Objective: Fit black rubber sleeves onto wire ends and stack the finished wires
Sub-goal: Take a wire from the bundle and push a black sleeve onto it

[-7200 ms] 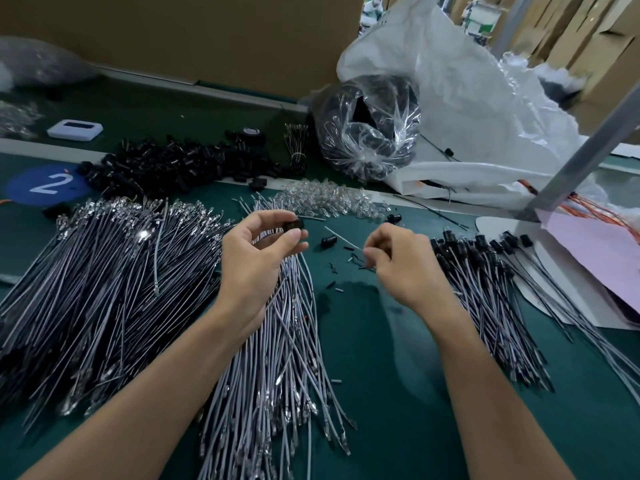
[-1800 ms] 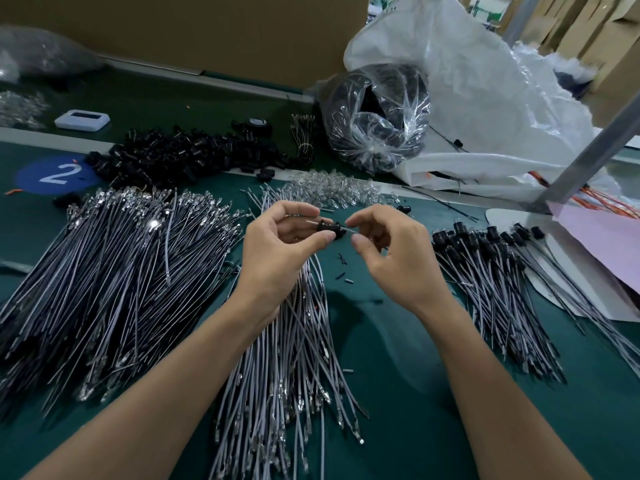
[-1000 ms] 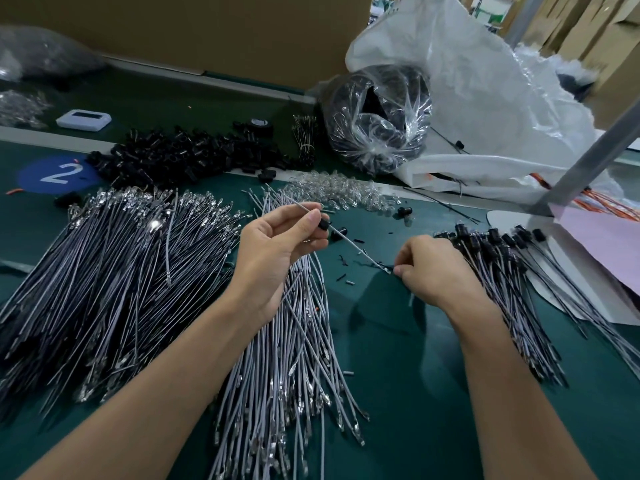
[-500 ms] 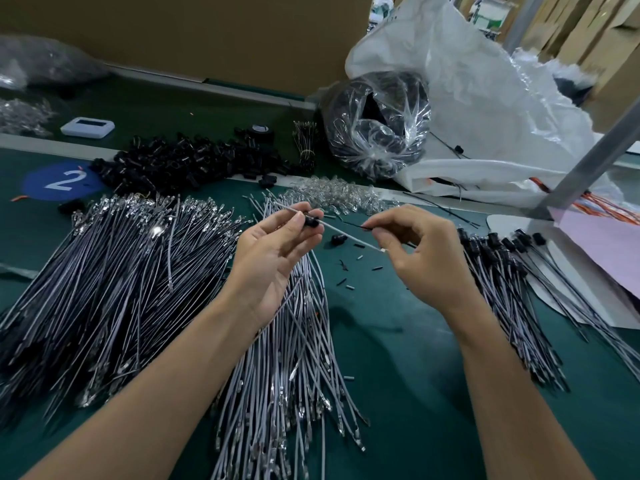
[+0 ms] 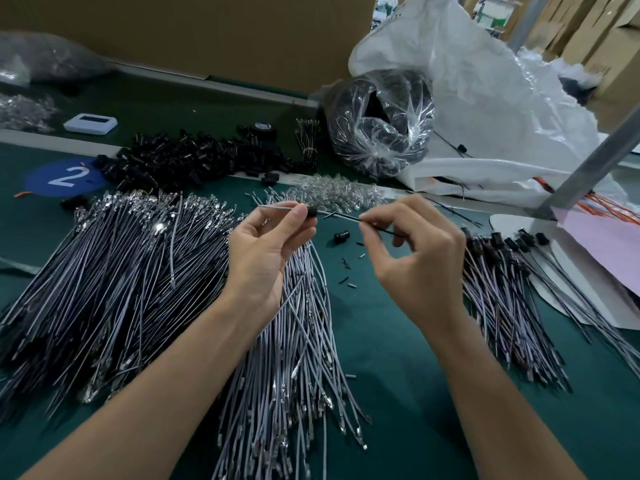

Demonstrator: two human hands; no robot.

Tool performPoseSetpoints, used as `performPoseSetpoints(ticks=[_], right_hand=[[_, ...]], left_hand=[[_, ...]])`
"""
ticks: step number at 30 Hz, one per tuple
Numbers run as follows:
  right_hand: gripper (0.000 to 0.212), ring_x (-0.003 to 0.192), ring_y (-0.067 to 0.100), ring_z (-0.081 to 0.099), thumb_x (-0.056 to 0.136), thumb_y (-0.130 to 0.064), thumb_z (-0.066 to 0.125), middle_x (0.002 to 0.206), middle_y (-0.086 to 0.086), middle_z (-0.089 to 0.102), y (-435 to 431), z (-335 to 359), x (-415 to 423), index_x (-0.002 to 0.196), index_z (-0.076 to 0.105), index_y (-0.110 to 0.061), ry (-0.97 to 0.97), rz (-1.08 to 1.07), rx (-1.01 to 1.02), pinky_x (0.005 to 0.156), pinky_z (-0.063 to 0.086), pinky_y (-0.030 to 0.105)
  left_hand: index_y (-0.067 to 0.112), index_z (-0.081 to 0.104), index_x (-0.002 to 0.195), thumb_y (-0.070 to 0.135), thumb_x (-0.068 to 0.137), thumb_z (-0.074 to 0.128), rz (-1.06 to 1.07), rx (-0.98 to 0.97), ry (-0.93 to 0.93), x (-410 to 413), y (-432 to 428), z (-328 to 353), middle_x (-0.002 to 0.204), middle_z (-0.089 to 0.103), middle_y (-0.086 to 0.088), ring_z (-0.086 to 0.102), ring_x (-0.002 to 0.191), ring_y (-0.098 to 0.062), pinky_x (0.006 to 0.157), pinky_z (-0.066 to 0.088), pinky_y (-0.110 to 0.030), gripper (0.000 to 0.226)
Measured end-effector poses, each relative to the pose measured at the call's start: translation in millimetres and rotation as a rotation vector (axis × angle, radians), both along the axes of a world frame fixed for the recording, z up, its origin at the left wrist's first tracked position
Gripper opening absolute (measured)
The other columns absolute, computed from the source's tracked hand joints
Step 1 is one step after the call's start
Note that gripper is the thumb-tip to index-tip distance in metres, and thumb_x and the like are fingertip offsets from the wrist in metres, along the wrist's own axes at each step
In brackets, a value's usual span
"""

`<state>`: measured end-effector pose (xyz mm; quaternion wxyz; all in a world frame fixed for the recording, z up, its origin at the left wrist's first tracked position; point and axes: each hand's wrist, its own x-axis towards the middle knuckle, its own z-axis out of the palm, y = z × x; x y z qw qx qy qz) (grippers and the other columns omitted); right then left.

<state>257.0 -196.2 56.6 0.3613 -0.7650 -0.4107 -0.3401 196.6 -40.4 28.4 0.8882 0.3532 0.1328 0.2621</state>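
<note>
Three heaps: bare wires (image 5: 294, 341) lower centre, loose sleeves (image 5: 180, 161) upper left, finished wires (image 5: 502, 289) right.
Wire (image 5: 339, 215): long axis left-right.
Hands: left hand (image 5: 263, 251) and right hand (image 5: 415, 261) pinch it.

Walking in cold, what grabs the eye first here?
Centre stage, the left hand pinches a small black rubber sleeve on a thin grey wire, which the right hand pinches further along. A huge fan of grey metal-tipped wires covers the green bench at left.
</note>
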Motion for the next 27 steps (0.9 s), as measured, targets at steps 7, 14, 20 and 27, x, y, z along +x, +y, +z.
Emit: performPoseSetpoints(ticks=[7,14,20,27], right_hand=[[0.002,0.059,0.004,0.046,0.085,-0.008,0.072,0.079,0.000,0.066,9.8,-10.9,-3.9,0.083,0.071,-0.007,0.040,-0.129,-0.006,0.056,0.042,0.018],[0.003,0.061,0.000,0.042,0.083,-0.009,0.074,0.077,-0.004,0.064,14.2,-14.1,-5.6,0.082,0.071,-0.010,0.107,-0.116,0.027,0.060,0.037,0.012],[0.003,0.058,-0.004,0.044,0.084,-0.009,0.073,0.077,-0.008,0.063,13.8,-13.1,-4.7,0.082,0.072,-0.012,0.191,-0.062,0.083,0.061,0.035,0.009],[0.004,0.060,-0.006,0.046,0.083,-0.010,0.073,0.076,-0.007,0.064,13.9,-13.5,-4.5,0.081,0.072,-0.011,0.196,-0.086,0.111,0.064,0.034,0.006]], left_hand=[[0.003,0.065,0.084,0.006,0.068,0.072,-0.019,0.044,-0.041,-0.3,-3.0,1.1,0.083,0.074,-0.009,0.074,0.081,-0.021,0.070,0.058,-0.022,0.018],[0.003,0.064,0.082,0.004,0.067,0.072,-0.032,0.044,-0.046,-1.0,-4.4,2.4,0.082,0.074,-0.011,0.074,0.081,-0.022,0.071,0.059,-0.023,0.017],[0.003,0.066,0.085,0.006,0.068,0.072,-0.036,0.032,-0.047,-2.0,-2.9,1.7,0.084,0.075,-0.010,0.074,0.082,-0.022,0.069,0.058,-0.022,0.018],[0.004,0.066,0.084,0.007,0.068,0.074,-0.055,0.058,-0.051,-2.8,-3.8,1.8,0.083,0.075,-0.009,0.074,0.082,-0.022,0.070,0.058,-0.022,0.018]])
